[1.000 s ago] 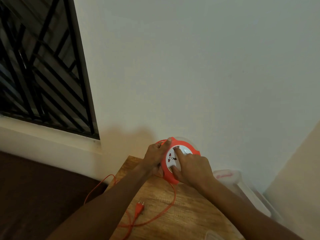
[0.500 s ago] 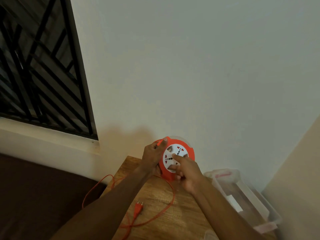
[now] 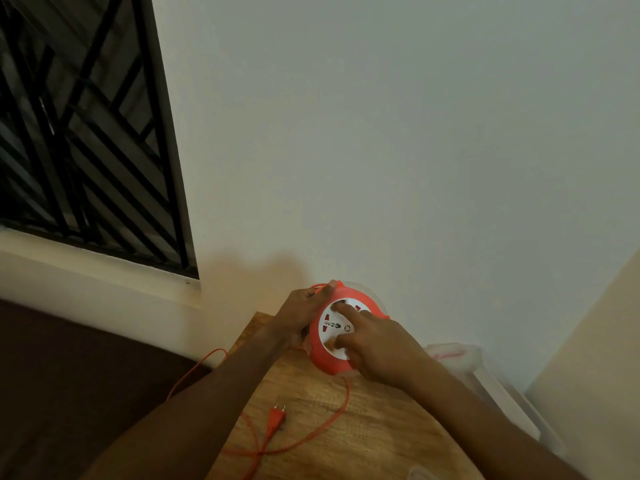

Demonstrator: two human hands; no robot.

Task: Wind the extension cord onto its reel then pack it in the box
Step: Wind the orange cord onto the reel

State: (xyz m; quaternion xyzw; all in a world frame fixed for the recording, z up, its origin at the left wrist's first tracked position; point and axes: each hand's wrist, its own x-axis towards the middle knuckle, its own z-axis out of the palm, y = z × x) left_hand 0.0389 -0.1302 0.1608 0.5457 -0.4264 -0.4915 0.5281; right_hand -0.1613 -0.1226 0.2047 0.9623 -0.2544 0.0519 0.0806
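Note:
An orange reel (image 3: 327, 362) with a white socket face stands tilted at the far end of a wooden table (image 3: 363, 434). My left hand (image 3: 301, 315) grips the reel's left rim. My right hand (image 3: 377, 348) lies on the white face, forefinger and thumb pressed into its hollows. An orange cord (image 3: 332, 417) hangs from under the reel, loops over the table and off its left edge. Its orange plug (image 3: 275, 419) lies on the table. A clear plastic box (image 3: 485, 382) sits to the right, partly behind my right arm.
A plain wall rises just behind the table. A barred window (image 3: 86, 133) with a pale sill fills the upper left. Dark floor lies left of the table. A beige surface stands at the far right.
My right hand has turned the reel's white face, its finger moving from low on the face to the upper part. My left hand keeps its hold on the rim.

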